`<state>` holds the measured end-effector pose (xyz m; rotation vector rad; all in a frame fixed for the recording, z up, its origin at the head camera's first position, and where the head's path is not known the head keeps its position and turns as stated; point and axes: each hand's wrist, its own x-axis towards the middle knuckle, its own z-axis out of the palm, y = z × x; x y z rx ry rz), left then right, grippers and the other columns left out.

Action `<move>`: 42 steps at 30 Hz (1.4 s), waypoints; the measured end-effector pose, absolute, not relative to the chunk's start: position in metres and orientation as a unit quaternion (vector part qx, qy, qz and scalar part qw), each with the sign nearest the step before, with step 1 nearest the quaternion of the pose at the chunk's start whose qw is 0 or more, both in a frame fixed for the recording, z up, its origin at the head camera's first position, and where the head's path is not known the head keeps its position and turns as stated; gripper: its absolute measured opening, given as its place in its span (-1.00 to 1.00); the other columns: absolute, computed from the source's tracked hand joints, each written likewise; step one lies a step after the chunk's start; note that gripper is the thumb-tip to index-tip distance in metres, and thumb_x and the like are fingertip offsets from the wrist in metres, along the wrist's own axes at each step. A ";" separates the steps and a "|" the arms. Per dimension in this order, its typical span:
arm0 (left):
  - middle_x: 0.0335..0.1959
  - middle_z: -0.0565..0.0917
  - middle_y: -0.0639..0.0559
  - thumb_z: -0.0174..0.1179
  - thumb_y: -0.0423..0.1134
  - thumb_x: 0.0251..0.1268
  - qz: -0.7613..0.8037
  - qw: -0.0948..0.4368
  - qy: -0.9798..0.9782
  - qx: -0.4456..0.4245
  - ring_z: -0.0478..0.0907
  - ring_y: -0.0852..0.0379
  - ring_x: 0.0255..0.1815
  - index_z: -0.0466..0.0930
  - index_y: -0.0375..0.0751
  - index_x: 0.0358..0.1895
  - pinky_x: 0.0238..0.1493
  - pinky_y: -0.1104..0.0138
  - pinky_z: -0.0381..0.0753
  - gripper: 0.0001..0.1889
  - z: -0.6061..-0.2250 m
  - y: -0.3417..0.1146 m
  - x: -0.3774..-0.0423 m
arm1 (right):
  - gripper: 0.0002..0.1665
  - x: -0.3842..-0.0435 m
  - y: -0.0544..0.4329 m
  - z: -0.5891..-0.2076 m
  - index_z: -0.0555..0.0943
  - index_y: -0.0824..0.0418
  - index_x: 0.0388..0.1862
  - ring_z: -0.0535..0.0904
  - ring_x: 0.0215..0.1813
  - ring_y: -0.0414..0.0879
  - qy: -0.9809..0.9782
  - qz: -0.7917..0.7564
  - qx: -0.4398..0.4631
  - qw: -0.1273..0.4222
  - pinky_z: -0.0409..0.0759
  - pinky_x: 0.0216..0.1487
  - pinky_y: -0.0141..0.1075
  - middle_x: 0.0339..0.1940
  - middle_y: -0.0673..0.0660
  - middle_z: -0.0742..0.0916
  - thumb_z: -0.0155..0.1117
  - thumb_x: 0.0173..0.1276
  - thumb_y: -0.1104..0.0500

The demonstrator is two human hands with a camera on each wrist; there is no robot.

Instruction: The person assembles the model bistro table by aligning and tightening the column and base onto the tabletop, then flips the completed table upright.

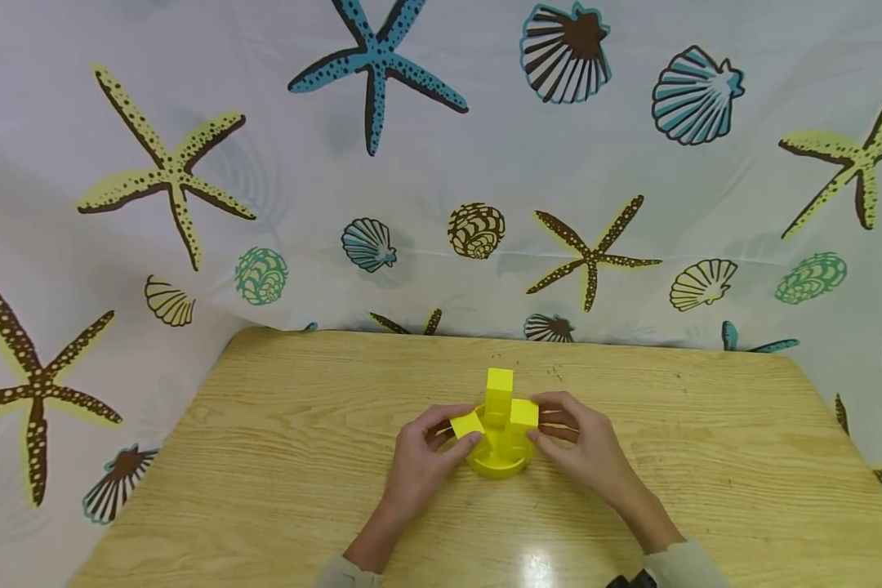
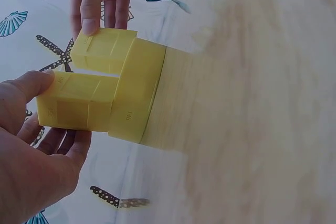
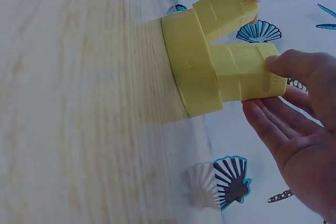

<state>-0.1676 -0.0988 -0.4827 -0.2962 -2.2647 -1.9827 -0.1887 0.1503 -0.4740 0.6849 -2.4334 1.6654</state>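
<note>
A round yellow base (image 1: 498,469) stands on the wooden table, with several yellow square-ended blocks upright in it. My left hand (image 1: 420,459) pinches the left block (image 1: 467,424) between thumb and fingers near its top. On the other side, my right hand (image 1: 588,445) holds the right block (image 1: 524,414) the same way. The back block (image 1: 499,390) rises taller between them, touched by neither hand. In the left wrist view, the left block (image 2: 79,100) reaches down into the base's raised wall (image 2: 137,90). The right wrist view shows the right block (image 3: 247,72) tilted slightly.
A light wooden table (image 1: 301,457) spreads around the base. Behind and beside it hangs a white cloth (image 1: 441,180) printed with starfish and shells. Small dark marks (image 1: 554,372) dot the tabletop behind the blocks.
</note>
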 end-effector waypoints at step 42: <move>0.12 0.68 -0.09 0.45 -0.33 0.28 -0.657 0.057 -0.745 -0.104 0.63 -0.04 0.18 0.67 -0.33 0.14 0.21 0.28 0.63 -0.62 -0.481 -0.099 -0.168 | -0.39 -0.184 0.152 -0.479 0.60 0.27 0.25 0.64 0.24 0.16 -0.822 0.512 0.247 0.029 0.71 0.06 -0.25 0.25 0.21 0.68 0.57 0.21 0.26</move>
